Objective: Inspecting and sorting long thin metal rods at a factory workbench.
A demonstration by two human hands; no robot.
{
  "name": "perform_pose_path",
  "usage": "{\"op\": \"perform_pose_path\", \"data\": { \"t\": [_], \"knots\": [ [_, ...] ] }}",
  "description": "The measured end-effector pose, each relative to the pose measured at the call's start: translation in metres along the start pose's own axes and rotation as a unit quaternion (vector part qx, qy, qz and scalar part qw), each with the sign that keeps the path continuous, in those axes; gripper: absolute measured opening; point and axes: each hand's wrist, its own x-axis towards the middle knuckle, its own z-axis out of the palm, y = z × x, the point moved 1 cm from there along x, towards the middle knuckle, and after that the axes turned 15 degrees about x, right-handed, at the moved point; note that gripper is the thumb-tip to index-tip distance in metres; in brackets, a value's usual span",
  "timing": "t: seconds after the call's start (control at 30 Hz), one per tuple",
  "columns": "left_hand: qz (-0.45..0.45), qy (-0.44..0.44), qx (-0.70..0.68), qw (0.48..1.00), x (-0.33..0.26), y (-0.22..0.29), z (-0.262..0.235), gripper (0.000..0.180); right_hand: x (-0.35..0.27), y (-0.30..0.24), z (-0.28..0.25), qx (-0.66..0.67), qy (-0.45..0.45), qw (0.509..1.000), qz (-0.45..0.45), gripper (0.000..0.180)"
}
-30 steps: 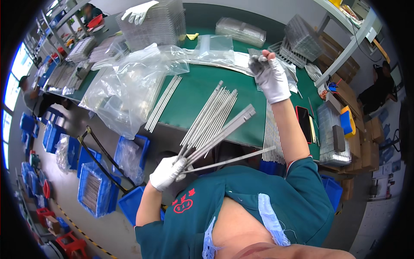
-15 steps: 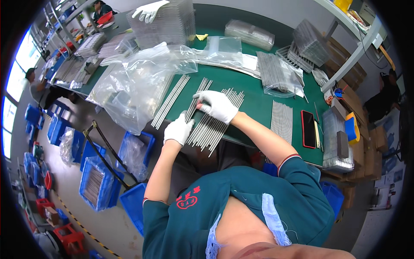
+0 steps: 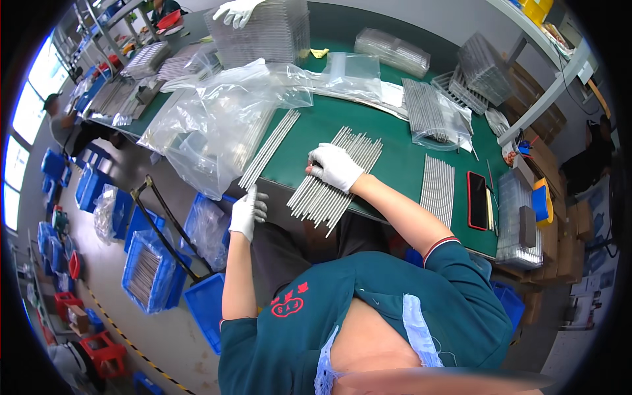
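We see the loose bundle of thin grey metal rods (image 3: 332, 179) lying near the green worktop's (image 3: 395, 164) front edge, fanned and overhanging it. Our white-gloved right hand (image 3: 334, 166) presses flat on them; the left hand (image 3: 247, 210), fingers together, has dropped off the rods to the edge, so squaring seems paused.

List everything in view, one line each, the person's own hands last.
metal rods: one loose bundle, silver, table's near edge, under the right hand
second rod row: silver, left of the bundle, beside the bags
third rod row: silver, right of the bundle
clear plastic bags: a heap, left part of the table
bagged rods: one pack, far right
phone: one, black with red rim, right side
table: one, green top
blue crates: several, floor at left
left hand: white glove, at the table's edge
right hand: white glove, resting on the bundle
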Motion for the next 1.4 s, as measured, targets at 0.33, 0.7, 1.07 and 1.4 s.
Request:
{"op": "perform_pose_path", "data": {
  "t": [0.33, 0.7, 1.07, 1.4],
  "knots": [
    [0.018, 0.102, -0.243, 0.964, 0.023, 0.000, 0.019, 0.018, -0.001, 0.001, 0.001, 0.011, 0.014, 1.000, -0.006, 0.018],
    [0.033, 0.192, -0.322, 0.926, 0.004, -0.003, 0.032, 0.021, -0.002, 0.003, 0.000, 0.012, 0.021, 1.000, -0.009, 0.019],
    [0.387, 0.449, -0.135, 0.794, -0.034, 0.051, 0.016, 0.011, -0.003, 0.003, -0.001, 0.013, 0.013, 1.000, 0.005, 0.020],
    [0.471, 0.230, 0.272, 0.807, -0.007, 0.184, 0.081, 0.027, -0.003, 0.007, -0.001, 0.008, 0.018, 1.000, 0.009, 0.020]
  ]
}}
